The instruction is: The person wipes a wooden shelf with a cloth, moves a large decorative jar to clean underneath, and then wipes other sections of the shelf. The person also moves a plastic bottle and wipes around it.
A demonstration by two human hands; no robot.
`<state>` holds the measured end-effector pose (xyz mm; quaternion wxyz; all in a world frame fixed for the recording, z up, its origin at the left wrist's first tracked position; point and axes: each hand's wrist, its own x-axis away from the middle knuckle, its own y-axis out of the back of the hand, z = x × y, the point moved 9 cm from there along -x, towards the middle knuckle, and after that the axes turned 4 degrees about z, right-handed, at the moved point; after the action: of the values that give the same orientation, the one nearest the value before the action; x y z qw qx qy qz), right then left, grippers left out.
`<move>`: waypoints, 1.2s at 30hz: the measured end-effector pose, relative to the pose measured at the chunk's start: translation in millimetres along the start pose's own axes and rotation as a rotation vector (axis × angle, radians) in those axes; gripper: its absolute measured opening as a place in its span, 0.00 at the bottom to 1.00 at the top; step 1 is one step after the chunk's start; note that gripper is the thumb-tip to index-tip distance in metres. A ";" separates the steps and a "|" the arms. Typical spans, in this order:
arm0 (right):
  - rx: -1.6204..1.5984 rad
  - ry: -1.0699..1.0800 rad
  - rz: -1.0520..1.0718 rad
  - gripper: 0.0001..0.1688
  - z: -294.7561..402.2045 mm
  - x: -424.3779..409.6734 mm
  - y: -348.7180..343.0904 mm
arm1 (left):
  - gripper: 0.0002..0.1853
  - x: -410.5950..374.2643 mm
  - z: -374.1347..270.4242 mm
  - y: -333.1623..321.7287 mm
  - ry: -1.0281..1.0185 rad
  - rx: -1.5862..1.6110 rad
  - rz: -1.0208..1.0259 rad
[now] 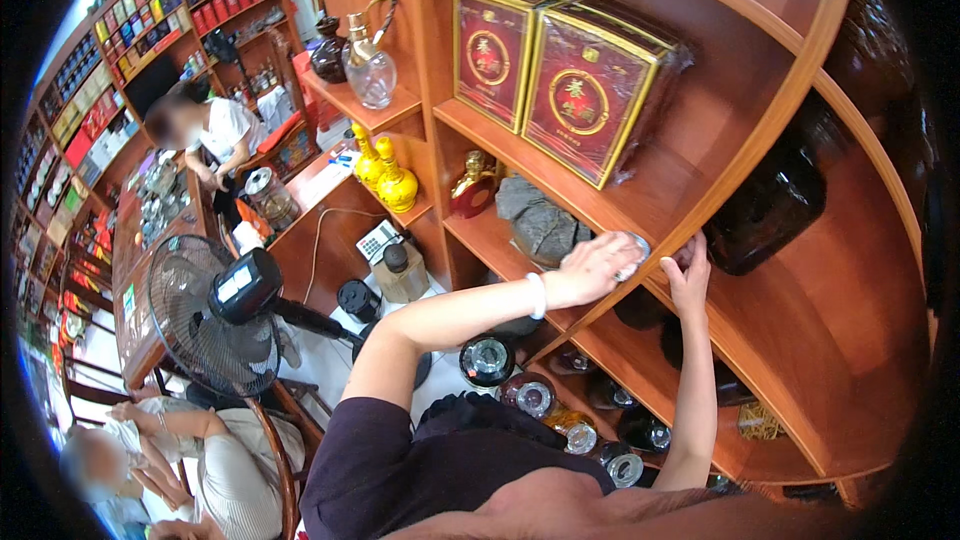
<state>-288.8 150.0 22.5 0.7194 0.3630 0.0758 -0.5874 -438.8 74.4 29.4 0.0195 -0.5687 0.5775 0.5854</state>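
My left hand [596, 270], with a white bangle [535, 295] on its wrist, presses a pale crumpled cloth [637, 249] against the wooden shelf upright [716, 202] where the boards cross. My right hand [688, 277] touches the other side of that crossing. Its thumb stands apart from the fingers, which are partly hidden, and I see nothing held in it. Just left of the cloth, a dark grey rock-like lump [540, 221] sits on the shelf. On the board above stand two red-and-gold boxes [589, 94] in clear wrap, bearing writing.
Dark glass jars [772, 202] fill shelves at right; several lidded jars [487, 360] stand low before me. Yellow gourd-shaped bottles [396, 184] and a glass decanter [370, 75] occupy side shelves. A black fan [247, 289] stands left. One person [229, 127] sits beyond, another [232, 465] lower left.
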 end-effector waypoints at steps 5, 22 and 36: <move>-0.053 -0.001 -0.020 0.41 -5.4 4.8 6.1 | 0.24 -0.2 -4.1 2.2 -0.067 -0.068 0.044; -0.033 -0.059 0.026 0.44 12.6 1.6 0.8 | 0.16 35.9 145.5 118.5 0.196 -0.335 -0.133; -0.065 -0.158 0.070 0.53 0.6 -1.5 -2.0 | 0.25 274.0 267.1 -15.1 1.037 0.181 -0.062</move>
<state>-291.2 150.7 22.8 0.7547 0.2944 0.0249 -0.5857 -697.0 92.3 -252.9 -0.2027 -0.7965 0.5424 0.1740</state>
